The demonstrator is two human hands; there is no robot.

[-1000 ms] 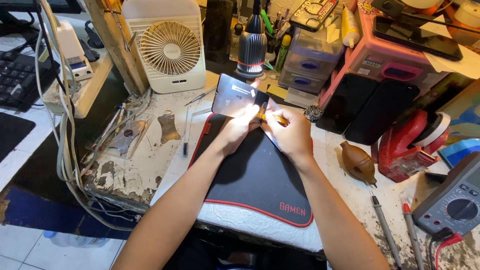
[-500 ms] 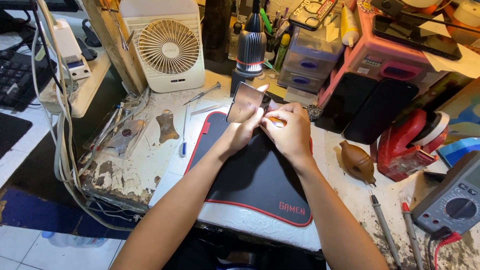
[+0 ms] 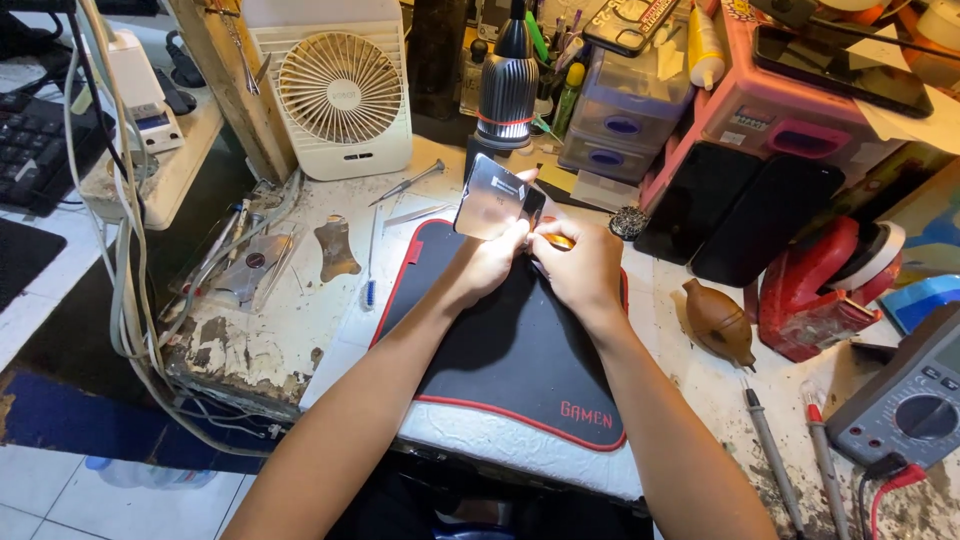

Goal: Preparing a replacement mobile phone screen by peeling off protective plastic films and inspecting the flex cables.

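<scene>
My left hand [image 3: 492, 262] grips a flat phone [image 3: 490, 198] with a shiny grey face, holding it tilted up on its lower edge over the far end of a black mat with a red border [image 3: 500, 370]. My right hand [image 3: 580, 272] is closed around a small orange-handled tool [image 3: 558, 240], whose tip lies at the phone's lower right edge. The two hands touch each other beside the phone. The tool's tip is hidden by my fingers.
A white fan [image 3: 340, 90] and a black-and-silver lamp [image 3: 507, 85] stand behind the mat. Tweezers [image 3: 405, 183] lie to the left. On the right are two dark phones [image 3: 740, 215], a brown blower [image 3: 718, 320], a multimeter [image 3: 915, 400] and screwdrivers [image 3: 770, 460].
The phone has gone from lying nearly flat to standing tilted up. Both hands have shifted slightly away from me, staying together at its lower edge.
</scene>
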